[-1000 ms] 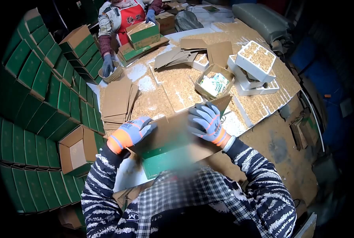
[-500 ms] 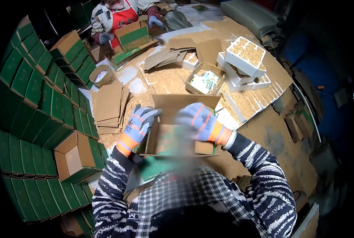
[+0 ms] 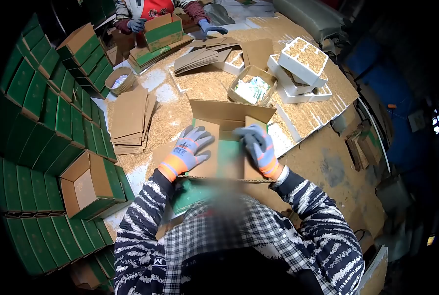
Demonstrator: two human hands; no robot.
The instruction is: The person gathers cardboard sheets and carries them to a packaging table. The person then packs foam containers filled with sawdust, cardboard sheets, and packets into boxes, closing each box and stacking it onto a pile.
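Observation:
A cardboard box [image 3: 231, 112] with green printing stands in front of me, its back flap raised. My left hand [image 3: 192, 147], in a grey and orange glove, lies on the brown left end flap with its fingers spread. Over the right end flap [image 3: 251, 171] is my right hand [image 3: 261, 147], gloved alike, its fingers stretched toward the middle of the box and slightly blurred. Between the two flaps a strip of green cardboard [image 3: 229, 153] shows. A blurred dark shape in front of the lens hides part of the near edge.
Flat cardboard pieces [image 3: 130, 118] lie to the left, beside tall stacks of green boxes [image 3: 37, 128]. Ahead are a container of packets [image 3: 236, 93] and white foam trays [image 3: 298, 59] filled with brown grains. Across the table, a co-worker [image 3: 153, 7] stands by a green box [image 3: 164, 34].
My left hand has moved from the box's left side onto its end flap. My right hand has lowered to the right flap. Both flaps now lie inward over the opening.

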